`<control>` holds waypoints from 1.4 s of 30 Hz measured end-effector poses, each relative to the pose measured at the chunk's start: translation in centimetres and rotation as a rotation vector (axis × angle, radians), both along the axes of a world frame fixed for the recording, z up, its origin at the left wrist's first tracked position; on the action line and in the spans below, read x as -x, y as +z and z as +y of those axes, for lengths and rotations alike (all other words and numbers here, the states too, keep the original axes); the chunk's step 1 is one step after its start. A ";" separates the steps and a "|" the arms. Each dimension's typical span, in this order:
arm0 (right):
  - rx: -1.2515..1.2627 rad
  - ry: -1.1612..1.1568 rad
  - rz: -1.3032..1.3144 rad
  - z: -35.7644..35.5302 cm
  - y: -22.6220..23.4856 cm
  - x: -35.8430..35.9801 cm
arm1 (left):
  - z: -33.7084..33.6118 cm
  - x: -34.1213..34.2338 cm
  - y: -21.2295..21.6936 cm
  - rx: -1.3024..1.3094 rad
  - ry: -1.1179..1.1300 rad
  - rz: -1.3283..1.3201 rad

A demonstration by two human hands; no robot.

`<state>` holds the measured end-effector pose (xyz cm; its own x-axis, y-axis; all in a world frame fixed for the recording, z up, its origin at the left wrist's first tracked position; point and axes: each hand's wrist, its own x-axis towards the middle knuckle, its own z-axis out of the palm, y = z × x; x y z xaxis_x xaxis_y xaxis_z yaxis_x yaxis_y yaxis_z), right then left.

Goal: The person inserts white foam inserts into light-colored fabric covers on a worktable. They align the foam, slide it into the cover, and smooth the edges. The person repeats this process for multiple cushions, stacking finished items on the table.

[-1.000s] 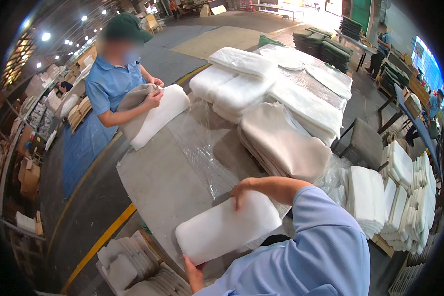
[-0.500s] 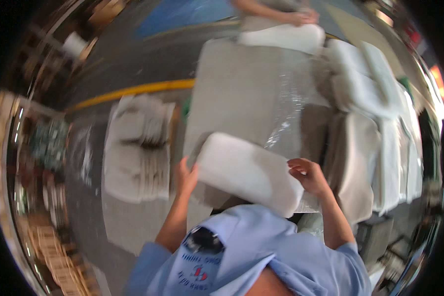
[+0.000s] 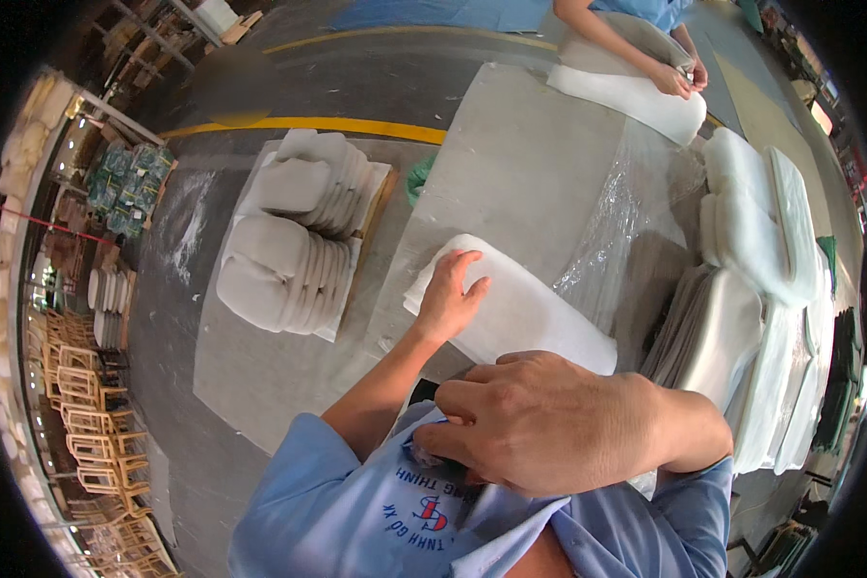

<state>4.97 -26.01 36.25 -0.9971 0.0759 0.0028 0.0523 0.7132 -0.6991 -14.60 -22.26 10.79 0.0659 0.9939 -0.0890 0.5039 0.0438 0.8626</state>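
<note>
A white, rounded foam pad point(image 3: 525, 313) lies slantwise on the grey tabletop in front of me. My left hand point(image 3: 453, 294) rests on the pad's left end, its thumb and fingers spread apart. Close to the camera, my right hand point(image 3: 559, 419) is raised in front of my chest, at the pocket of my blue shirt point(image 3: 385, 491). Its fingers are curled in at the pocket, and whatever they hold is hidden behind them. Clear plastic film point(image 3: 597, 231) covers the table right of the pad.
Stacked grey and white pads point(image 3: 732, 318) stand along the table's right side. To the left, more stacked cushions point(image 3: 279, 260) rest on a board. Across the table, a co-worker's hands point(image 3: 684, 82) work at a grey-and-white pad. Wooden chair frames point(image 3: 96, 424) line the far left.
My right hand has left the pad's right end and come up to my chest pocket. My left hand has moved from the pad's left edge onto its top. The view has shifted.
</note>
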 end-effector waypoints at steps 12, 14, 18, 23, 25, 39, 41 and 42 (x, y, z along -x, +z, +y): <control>-0.104 0.076 0.255 1.0 3.5 -0.8 | -5.4 3.9 18.5 0.294 -1.163 -0.737; -0.161 0.055 0.358 0.7 3.4 -1.0 | -5.6 3.6 18.9 0.210 -1.165 -0.697; -0.241 -0.009 0.446 -0.1 3.4 -1.8 | -6.2 3.5 19.6 0.285 -1.108 -0.584; -0.345 -0.133 0.556 -1.2 4.5 -2.3 | -6.1 3.9 20.4 0.215 -1.118 -0.401; -0.346 -0.151 0.590 -1.6 5.1 -2.8 | -6.1 3.8 20.7 0.301 -1.096 -0.369; -0.284 -0.064 0.540 -2.0 3.5 -3.1 | -6.3 2.1 22.1 0.099 -1.119 -0.513; -0.199 -0.105 0.560 -1.9 2.5 -3.4 | -6.9 1.8 21.7 0.257 -1.092 -0.607; -0.179 -0.103 0.554 -1.8 2.1 -3.7 | -7.2 1.7 21.8 0.350 -1.064 -0.658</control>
<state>8.63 -27.86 38.35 -0.8306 0.1228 0.5432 -0.2111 0.8332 -0.5112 -16.33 -29.43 32.62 0.9336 0.3578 0.0185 -0.0802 0.1585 0.9841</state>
